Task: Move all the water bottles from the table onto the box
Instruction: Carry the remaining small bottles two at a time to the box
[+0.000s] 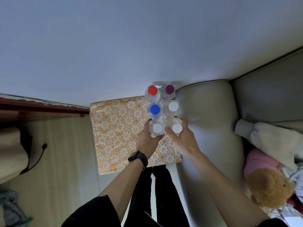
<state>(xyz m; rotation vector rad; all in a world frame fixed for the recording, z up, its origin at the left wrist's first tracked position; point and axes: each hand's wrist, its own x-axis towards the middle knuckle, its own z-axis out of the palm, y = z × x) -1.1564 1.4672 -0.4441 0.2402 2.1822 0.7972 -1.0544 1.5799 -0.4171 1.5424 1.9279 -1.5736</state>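
Running left to right: wooden floor [62,153], then a box [118,128] wrapped in a gold floral pattern. Left hand [146,139], black wristband [138,158] behind it, fingers closed around a white-capped bottle [157,127]. Right hand [182,140], fingers closed around a second white-capped bottle [177,128], touching the first. At 12 o'clock from these, four more bottles in two rows: blue cap [155,109] and white cap [173,106]; red cap [152,90] and purple cap [169,89]. All six cluster at the box's 2 o'clock corner. No label or writing legible. Beige sofa [209,120] at 3 o'clock.
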